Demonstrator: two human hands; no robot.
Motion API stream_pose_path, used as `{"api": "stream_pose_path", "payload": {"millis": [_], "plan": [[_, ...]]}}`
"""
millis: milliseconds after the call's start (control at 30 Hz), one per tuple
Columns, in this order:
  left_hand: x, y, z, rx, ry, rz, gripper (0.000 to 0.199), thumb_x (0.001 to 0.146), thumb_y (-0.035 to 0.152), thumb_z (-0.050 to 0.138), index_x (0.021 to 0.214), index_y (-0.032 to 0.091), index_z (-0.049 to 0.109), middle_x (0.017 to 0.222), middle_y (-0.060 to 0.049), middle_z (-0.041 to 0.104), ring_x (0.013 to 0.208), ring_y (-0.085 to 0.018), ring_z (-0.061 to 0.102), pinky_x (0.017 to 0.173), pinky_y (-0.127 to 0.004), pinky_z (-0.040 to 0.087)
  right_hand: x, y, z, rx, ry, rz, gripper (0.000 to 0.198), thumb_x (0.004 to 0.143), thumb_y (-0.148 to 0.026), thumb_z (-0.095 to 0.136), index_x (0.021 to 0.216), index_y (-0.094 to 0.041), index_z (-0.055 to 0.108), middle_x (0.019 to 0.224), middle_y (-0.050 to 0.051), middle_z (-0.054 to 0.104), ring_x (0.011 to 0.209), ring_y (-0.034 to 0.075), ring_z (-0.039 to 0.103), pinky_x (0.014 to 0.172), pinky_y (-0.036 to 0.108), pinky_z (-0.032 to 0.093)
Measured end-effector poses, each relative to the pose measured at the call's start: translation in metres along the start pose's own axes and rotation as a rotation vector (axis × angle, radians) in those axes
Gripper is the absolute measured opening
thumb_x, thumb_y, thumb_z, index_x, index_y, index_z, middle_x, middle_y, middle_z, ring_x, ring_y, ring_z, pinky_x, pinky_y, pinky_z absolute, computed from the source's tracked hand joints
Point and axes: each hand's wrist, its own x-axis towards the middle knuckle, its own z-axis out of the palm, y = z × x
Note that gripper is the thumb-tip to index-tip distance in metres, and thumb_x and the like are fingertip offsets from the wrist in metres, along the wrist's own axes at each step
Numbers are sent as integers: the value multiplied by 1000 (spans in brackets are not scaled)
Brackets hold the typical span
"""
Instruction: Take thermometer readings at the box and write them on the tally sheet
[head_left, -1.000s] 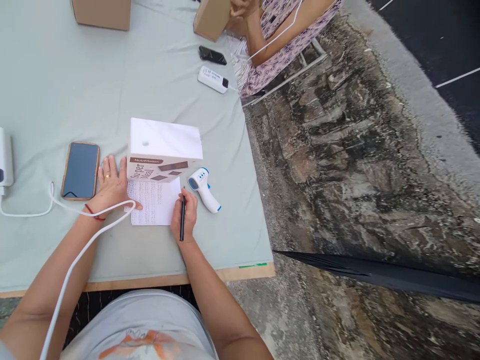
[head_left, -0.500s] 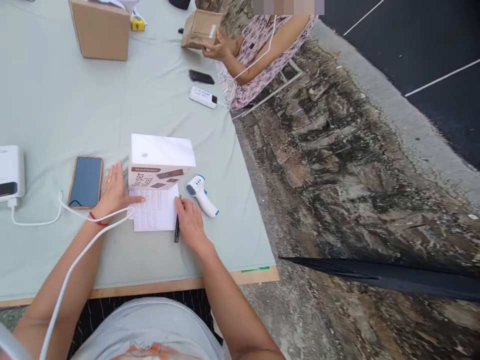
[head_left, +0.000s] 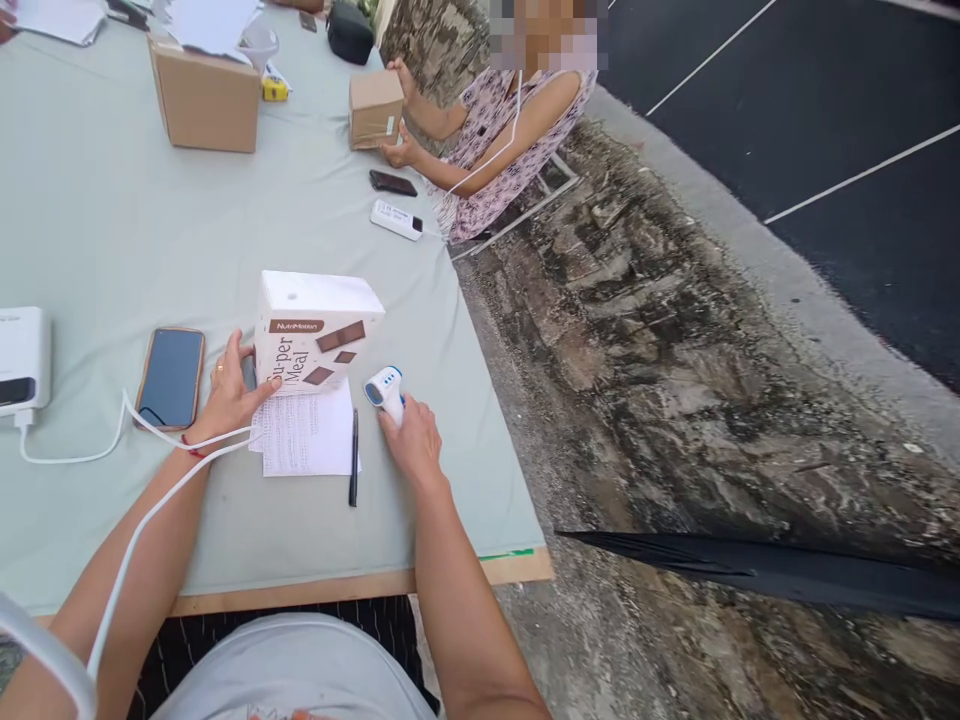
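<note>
My left hand (head_left: 227,392) grips the left side of a white "Super Meal" box (head_left: 315,325) and tips it up off the table. My right hand (head_left: 409,440) closes around the handle of a white and blue infrared thermometer (head_left: 385,389) just right of the box. A printed paper sheet (head_left: 306,432) lies under the box's front edge. A black pen (head_left: 353,459) lies on the cloth between the sheet and my right hand.
A phone (head_left: 172,377) lies left of my left hand, and a white device (head_left: 22,358) with a white cable (head_left: 120,440) sits at the left edge. Further back are cardboard boxes (head_left: 204,92), a dark phone (head_left: 392,182) and another person's hands on a small box (head_left: 373,108). The table edge (head_left: 480,570) runs near me.
My right hand put the pen down beside the sheet and moved right onto the thermometer. My left hand shifted from the paper to the box and tilted it up.
</note>
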Motion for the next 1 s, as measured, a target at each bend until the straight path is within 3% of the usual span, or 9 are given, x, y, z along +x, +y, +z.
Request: {"api": "stream_pose_path", "payload": {"millis": [133, 233, 300, 467, 733, 1000], "plan": [[-1, 14, -4, 43, 18, -90, 85, 93, 69, 52, 157, 17, 33, 134, -18, 63, 133, -38, 53, 114, -60, 37, -14, -23, -6, 509, -34, 80, 45, 84, -58, 57, 106, -19, 65, 94, 6, 65, 88, 24, 58, 77, 34, 47], [2, 24, -9, 149, -7, -91, 68, 97, 67, 41, 142, 17, 54, 120, -15, 69, 121, -37, 59, 107, -57, 43, -40, -51, -9, 947, -128, 3, 46, 83, -66, 59, 91, -21, 62, 78, 0, 59, 72, 17, 52, 67, 29, 43], [3, 28, -11, 174, -18, -88, 68, 96, 66, 40, 139, 17, 57, 119, -15, 70, 118, -37, 59, 104, -56, 44, -54, -71, -10, 1110, -247, -19, 47, 80, -68, 64, 84, -22, 59, 72, -2, 56, 66, 15, 49, 62, 27, 41], [1, 28, -10, 180, -36, -43, 67, 97, 67, 37, 140, 19, 55, 127, -14, 69, 122, -38, 58, 105, -57, 42, -66, -105, -6, 1190, -441, 7, 55, 71, -74, 72, 75, -22, 58, 66, -3, 54, 60, 13, 48, 56, 26, 39], [5, 25, -13, 195, -136, -4, 67, 96, 67, 38, 141, 20, 50, 134, -13, 66, 124, -40, 58, 107, -60, 40, -66, -110, -2, 1208, -500, 66, 57, 68, -74, 76, 76, -21, 57, 66, -4, 54, 55, 11, 51, 51, 26, 39], [5, 21, -12, 163, -129, -19, 71, 92, 69, 44, 143, 20, 50, 135, -13, 67, 124, -41, 58, 108, -61, 40, -66, -112, -3, 1266, -514, 82, 57, 65, -72, 80, 78, -21, 58, 67, -4, 55, 54, 11, 51, 51, 26, 41]]}}
